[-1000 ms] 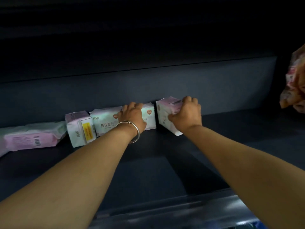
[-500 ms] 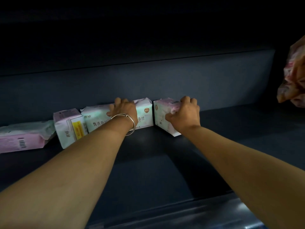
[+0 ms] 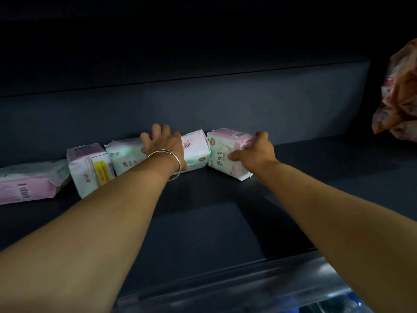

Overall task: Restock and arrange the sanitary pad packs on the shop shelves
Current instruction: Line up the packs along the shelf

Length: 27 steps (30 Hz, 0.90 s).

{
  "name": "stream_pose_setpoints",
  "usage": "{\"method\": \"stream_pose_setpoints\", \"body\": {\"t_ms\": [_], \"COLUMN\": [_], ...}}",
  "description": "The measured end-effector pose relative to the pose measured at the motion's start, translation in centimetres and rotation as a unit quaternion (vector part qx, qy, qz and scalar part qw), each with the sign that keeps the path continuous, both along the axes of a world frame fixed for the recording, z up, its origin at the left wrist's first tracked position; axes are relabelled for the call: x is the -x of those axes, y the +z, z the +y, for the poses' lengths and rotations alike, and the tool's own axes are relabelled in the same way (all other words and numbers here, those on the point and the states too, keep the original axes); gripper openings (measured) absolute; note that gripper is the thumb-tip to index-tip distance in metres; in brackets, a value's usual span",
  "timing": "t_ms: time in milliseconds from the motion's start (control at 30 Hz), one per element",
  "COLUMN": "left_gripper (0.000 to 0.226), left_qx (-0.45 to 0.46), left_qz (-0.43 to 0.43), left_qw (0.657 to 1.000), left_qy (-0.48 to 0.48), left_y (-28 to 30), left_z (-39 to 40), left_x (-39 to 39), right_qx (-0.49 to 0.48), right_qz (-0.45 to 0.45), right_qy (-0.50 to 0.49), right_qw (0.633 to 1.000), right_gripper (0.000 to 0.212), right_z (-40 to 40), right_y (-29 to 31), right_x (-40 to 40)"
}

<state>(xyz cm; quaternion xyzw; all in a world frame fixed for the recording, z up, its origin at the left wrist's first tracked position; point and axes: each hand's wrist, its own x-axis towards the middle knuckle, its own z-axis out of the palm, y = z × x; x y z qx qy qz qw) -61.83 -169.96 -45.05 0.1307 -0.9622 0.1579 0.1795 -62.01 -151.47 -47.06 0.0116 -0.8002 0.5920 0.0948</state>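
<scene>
Four sanitary pad packs stand in a row along the back wall (image 3: pixel 270 105) of a dark shelf (image 3: pixel 203 222). We see the right hand (image 3: pixel 255 152) curled over the rightmost pack (image 3: pixel 225 152), thumb on its printed face, fingers over its top; the pack is skewed, its near corner turned outward. The left hand (image 3: pixel 162 143), with a bangle (image 3: pixel 173 163) at the wrist, lies fingers spread over the top of the long pack (image 3: pixel 196 150), whose long axis runs along the wall. A small pack (image 3: pixel 88 168) and a flat pink pack (image 3: pixel 27 184) sit further left. Bare shelf extends rightward to a crumpled bag (image 3: pixel 399 93); a clear front rail (image 3: pixel 248 288) edges the shelf.
</scene>
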Motion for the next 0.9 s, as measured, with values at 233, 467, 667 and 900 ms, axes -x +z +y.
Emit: {"method": "stream_pose_setpoints", "body": {"t_ms": [233, 467, 667, 900], "left_gripper": [0.066, 0.049, 0.043, 0.034], "left_qx": [-0.132, -0.29, -0.294, -0.329], "left_qz": [-0.042, -0.087, -0.146, -0.174], "left_qw": [0.989, 0.95, 0.942, 0.923], "left_qy": [-0.045, -0.076, -0.064, -0.095], "left_y": [1.5, 5.4, 7.2, 6.9], "left_z": [-0.5, -0.6, 0.3, 2.3], "left_x": [-2.6, -10.6, -20.3, -31.6], "right_qx": [0.05, 0.107, 0.119, 0.127], "right_qz": [-0.012, -0.009, -0.029, -0.027], "right_qy": [0.005, 0.025, 0.058, 0.093], "right_qw": [0.999, 0.994, 0.991, 0.987], "right_gripper": [0.069, 0.054, 0.059, 0.056], "right_z": [1.1, 2.5, 3.6, 6.3], "right_y": [0.9, 2.5, 3.2, 3.1], "right_x": [-1.9, -7.9, -15.6, -25.8]}}
